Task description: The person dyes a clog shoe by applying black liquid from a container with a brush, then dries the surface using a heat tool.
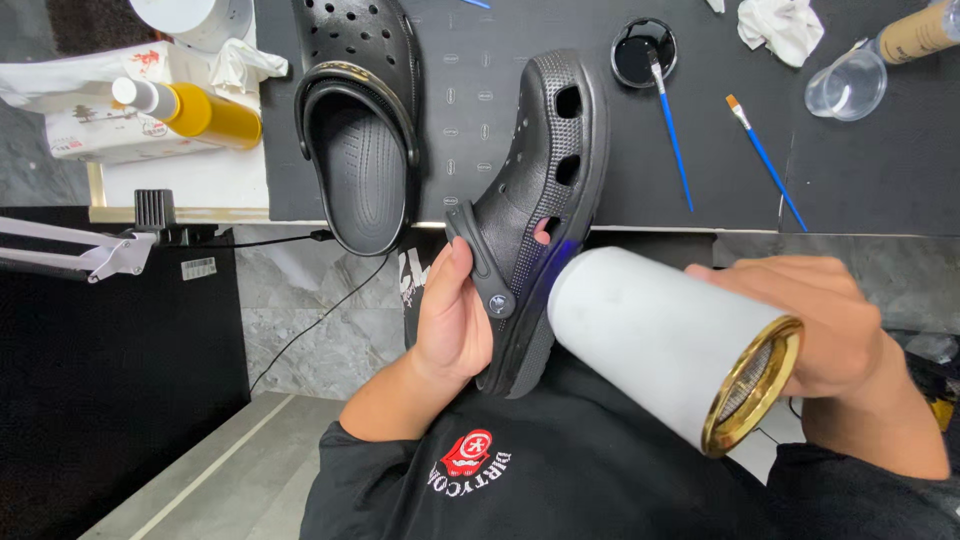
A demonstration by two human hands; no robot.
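Near the frame's centre, the left hand [455,320] keeps its grip clenched around the heel of one black clog [535,200], tilted on its side over the tabletop [700,150] edge; the right hand [830,320], at four o'clock, has its grip wrapped about one white dryer [650,335] with a gold rear ring, its nozzle just beside the sole; a second black clog [360,130] lies flat at eleven o'clock; two blue brushes [765,160] lie at one o'clock, one resting in a single round dish of black paint [643,50]; one clear cup [848,85] stands at two o'clock, one yellow bottle [195,110] at ten; bare tabletop lies between clogs and brushes.
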